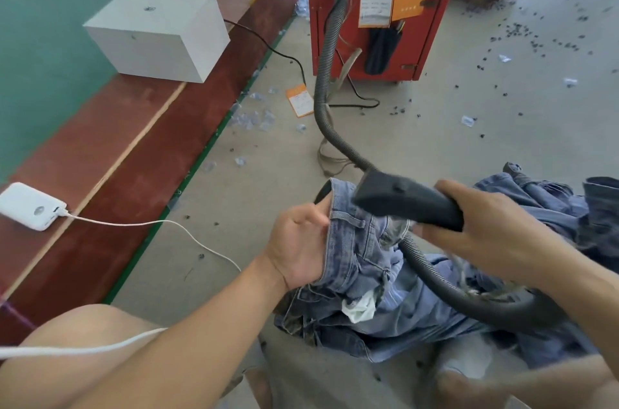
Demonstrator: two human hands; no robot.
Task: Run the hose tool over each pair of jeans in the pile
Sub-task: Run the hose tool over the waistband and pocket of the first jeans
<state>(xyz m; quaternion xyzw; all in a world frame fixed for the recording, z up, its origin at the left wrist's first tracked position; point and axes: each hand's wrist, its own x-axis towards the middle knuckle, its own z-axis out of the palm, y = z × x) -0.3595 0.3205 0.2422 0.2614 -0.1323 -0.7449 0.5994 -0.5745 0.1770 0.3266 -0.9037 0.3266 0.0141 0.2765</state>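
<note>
The left hand (298,244) is gripping the waistband of a pair of jeans (355,247), fingers curled round the denim edge and holding it up just beside the right hand. The right hand (485,224) is wrapping its fingers round the black hose tool (405,199), whose blurred nozzle end is hovering right over the waistband, between the two hands. The ribbed hose (326,73) is running away from the hands to a red cabinet (378,6), and a second loop is curving under the right forearm. The pile of jeans (418,318) is lying below and beyond both hands. Whether the nozzle is touching the denim is hard to tell through the motion blur, and the right forearm is hiding part of the pile.
</note>
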